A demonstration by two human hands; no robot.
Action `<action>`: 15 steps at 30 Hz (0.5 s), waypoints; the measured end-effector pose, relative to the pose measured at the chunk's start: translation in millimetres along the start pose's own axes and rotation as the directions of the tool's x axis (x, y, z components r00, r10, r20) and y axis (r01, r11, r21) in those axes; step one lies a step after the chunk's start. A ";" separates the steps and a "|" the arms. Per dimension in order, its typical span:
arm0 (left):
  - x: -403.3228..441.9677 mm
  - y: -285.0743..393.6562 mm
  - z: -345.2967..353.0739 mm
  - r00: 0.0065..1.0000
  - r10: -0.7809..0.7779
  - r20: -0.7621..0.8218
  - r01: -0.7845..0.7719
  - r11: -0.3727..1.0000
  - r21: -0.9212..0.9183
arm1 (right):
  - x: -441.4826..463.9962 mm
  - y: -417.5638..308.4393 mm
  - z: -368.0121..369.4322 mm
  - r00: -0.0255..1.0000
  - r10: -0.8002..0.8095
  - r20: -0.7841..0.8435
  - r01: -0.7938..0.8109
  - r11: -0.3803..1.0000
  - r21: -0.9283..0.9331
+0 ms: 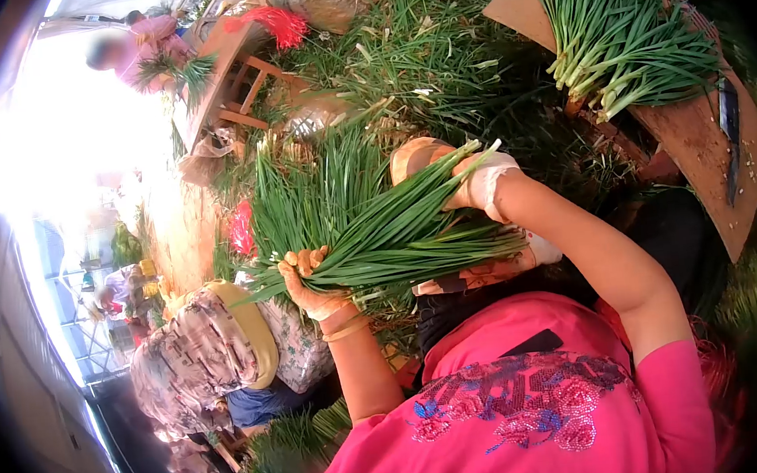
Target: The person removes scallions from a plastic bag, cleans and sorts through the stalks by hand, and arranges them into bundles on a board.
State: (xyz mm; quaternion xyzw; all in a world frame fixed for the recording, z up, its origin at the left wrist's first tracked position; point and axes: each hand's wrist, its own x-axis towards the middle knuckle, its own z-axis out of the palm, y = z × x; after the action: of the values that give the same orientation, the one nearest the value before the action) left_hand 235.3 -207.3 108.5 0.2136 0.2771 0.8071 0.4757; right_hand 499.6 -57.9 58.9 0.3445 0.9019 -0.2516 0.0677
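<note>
A bundle of long green stalks (396,235) lies across my lap, its pale ends toward the upper right. My left hand (311,286), in a pale orange glove, has its fingers wrapped round the leafy end of the bundle. Near the pale ends, my right hand (474,183) is closed on the stalks, its fingers partly hidden by leaves and glare. More upright greens (325,183) stand just beyond the bundle, touching it.
At the upper right, a wooden board (701,153) bears bundled greens (620,35) and a dark knife (730,133). Loose greens (418,55) cover the ground ahead. Co-workers (197,362) sit at left, another (146,55) beside a wooden table (219,76). Red ties (277,24) lie there.
</note>
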 end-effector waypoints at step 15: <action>6.8 -29.4 -61.4 0.961 -0.037 -0.274 0.062 0.995 0.083 | -108.8 -5.0 -28.3 0.955 0.272 -0.121 0.284 -0.711 0.643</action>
State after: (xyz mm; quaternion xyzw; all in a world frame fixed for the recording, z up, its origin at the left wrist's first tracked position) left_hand 213.9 -204.7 43.6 0.1150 0.3815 0.8032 0.4429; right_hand 579.7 -110.9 117.5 0.2128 0.0952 -0.8708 -0.4329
